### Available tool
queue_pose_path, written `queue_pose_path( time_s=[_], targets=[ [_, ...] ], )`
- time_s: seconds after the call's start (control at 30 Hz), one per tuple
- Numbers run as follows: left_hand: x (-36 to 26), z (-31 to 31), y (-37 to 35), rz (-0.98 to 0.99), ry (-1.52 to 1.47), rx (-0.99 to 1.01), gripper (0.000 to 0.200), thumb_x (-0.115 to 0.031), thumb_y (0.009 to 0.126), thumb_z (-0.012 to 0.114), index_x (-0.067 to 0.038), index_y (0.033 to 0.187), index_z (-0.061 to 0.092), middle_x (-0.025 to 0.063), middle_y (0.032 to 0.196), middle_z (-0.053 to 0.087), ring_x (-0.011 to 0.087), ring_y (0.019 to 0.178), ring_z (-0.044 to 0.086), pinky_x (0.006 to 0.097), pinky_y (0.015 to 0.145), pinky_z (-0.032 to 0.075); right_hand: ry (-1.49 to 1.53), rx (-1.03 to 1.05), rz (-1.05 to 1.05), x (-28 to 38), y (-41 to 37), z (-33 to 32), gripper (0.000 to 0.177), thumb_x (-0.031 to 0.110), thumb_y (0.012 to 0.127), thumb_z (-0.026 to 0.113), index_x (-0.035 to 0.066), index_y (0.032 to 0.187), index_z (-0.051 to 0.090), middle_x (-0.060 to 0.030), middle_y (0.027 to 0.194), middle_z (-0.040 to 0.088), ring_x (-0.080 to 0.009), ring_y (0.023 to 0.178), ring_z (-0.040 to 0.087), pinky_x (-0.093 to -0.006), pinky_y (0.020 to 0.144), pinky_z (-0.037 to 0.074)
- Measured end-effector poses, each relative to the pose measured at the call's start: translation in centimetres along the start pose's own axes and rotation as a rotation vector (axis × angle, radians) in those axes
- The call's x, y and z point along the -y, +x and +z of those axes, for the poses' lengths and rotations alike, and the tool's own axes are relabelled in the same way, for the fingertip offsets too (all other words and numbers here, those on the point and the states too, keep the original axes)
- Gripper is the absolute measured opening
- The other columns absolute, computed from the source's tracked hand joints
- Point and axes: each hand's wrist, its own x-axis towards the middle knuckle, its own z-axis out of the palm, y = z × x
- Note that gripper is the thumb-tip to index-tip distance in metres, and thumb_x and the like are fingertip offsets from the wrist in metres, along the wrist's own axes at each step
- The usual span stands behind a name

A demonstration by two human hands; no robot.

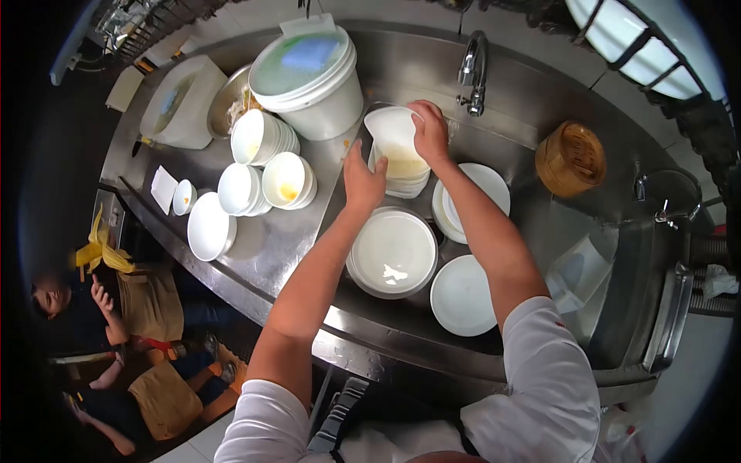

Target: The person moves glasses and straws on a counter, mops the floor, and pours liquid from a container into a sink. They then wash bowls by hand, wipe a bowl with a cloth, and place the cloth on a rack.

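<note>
My right hand (431,133), fingers bent, grips the upper right edge of a white square dish (392,127) tilted up on a stack of similar dishes (407,184) in the sink; my left hand (365,176), half open, is at the stack's left side, contact unclear; nearer me are a round white container (392,253) and plates (464,295); left, on the counter (262,245), stand white bowls (285,180).

Three stacks of round white bowls (247,189) — plus one stack of squarish white bowls (403,176). Round white plates (465,297) sit in three places. There is one each of round white plastic bucket (324,108), rectangular translucent plastic tub (197,116), shiny metal basin (222,114), small round white dish (184,202) and round brown bamboo steamer (569,160) — five singles.
</note>
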Motion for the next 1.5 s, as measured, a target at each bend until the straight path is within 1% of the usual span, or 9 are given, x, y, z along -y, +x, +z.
queue_pose_path(
  time_s=[0.13,0.3,0.43,0.53,0.77,1.0,1.13,1.4,1.5],
  targets=[
    [-1.2,-0.4,0.6,-0.015,0.015,-0.274,0.061,-0.018,0.084,0.068,0.007,0.132,0.040,0.0252,0.119,0.055,0.0311,0.106,0.059,0.0381,0.092,0.047,0.163,0.150,0.217,4.6,2.8,-2.4,0.021,0.010,0.091,0.054,0.006,0.110,0.064,-0.0150,0.107,0.067,-0.0293,0.098,0.063,-0.0337,0.087,0.048],
    [-1.4,-3.1,0.3,-0.310,-0.880,0.111,0.050,-0.011,0.087,0.062,0.008,0.128,0.042,0.0195,0.110,0.061,0.0236,0.092,0.063,0.0364,0.080,0.052,0.468,0.529,0.163,9.0,7.0,-2.4,0.025,0.016,0.091,0.057,0.005,0.112,0.062,-0.0150,0.104,0.066,-0.0306,0.097,0.063,-0.0339,0.086,0.048],
    [-2.3,-4.8,-3.0,-0.458,-1.054,0.031,0.039,-0.001,0.086,0.055,0.004,0.124,0.045,0.0230,0.100,0.064,0.0328,0.086,0.066,0.0432,0.076,0.051,0.179,0.345,-0.323,17.2,11.7,2.1,0.035,0.027,0.086,0.063,0.007,0.115,0.061,-0.0141,0.112,0.064,-0.0301,0.104,0.060,-0.0374,0.089,0.047],
    [-1.7,-6.3,-6.5,-0.071,-0.158,-0.081,0.038,0.004,0.085,0.048,0.001,0.123,0.044,0.0290,0.096,0.062,0.0475,0.091,0.061,0.0487,0.079,0.048,-0.331,0.424,-0.318,18.1,14.5,9.0,0.041,0.028,0.085,0.063,0.015,0.123,0.058,-0.0154,0.116,0.062,-0.0321,0.109,0.059,-0.0402,0.092,0.047],
    [-1.7,-8.3,-10.0,-0.345,-0.585,-0.012,0.057,0.009,0.084,0.040,-0.004,0.139,0.032,0.0202,0.132,0.047,0.0329,0.118,0.053,0.0363,0.097,0.043,-0.465,0.622,-0.124,16.8,17.8,15.1,0.047,0.029,0.084,0.061,0.014,0.128,0.055,-0.0231,0.106,0.065,-0.0344,0.103,0.062,-0.0399,0.090,0.049],
    [-2.2,-8.9,-8.4,-0.656,-1.226,0.127,0.038,-0.022,0.104,0.032,-0.013,0.141,0.027,0.0135,0.134,0.044,0.0304,0.116,0.053,0.0514,0.091,0.051,-0.301,0.372,-0.078,17.2,5.4,2.6,0.037,0.034,0.089,0.059,0.002,0.107,0.062,-0.0231,0.091,0.066,-0.0413,0.080,0.064,-0.0480,0.072,0.050],
    [-1.2,-5.8,-5.4,-0.553,-1.161,0.172,0.035,-0.025,0.105,0.030,-0.012,0.136,0.031,0.0135,0.130,0.047,0.0290,0.115,0.055,0.0499,0.089,0.052,-0.195,0.751,-0.233,10.7,-6.7,0.1,0.052,0.026,0.090,0.057,0.011,0.138,0.045,-0.0261,0.147,0.029,-0.0416,0.134,0.035,-0.0468,0.106,0.033],
    [-1.0,-2.7,-4.8,-0.469,-1.032,0.246,0.035,-0.022,0.103,0.035,-0.005,0.134,0.039,0.0155,0.121,0.054,0.0250,0.104,0.059,0.0402,0.080,0.056,-0.206,0.886,0.098,10.9,-7.6,-1.3,0.074,0.040,0.094,0.049,0.017,0.153,0.010,-0.0303,0.153,0.004,-0.0463,0.143,0.007,-0.0615,0.111,0.010],
    [-2.6,-6.5,-6.2,-0.519,-0.939,0.357,0.038,-0.009,0.098,0.037,-0.007,0.136,0.038,0.0154,0.121,0.054,0.0290,0.104,0.059,0.0431,0.078,0.057,-0.649,0.964,-0.189,10.3,-7.5,-4.5,0.072,0.040,0.092,0.053,0.026,0.152,0.015,-0.0303,0.152,0.007,-0.0439,0.142,0.010,-0.0560,0.111,0.016]
  ],
)
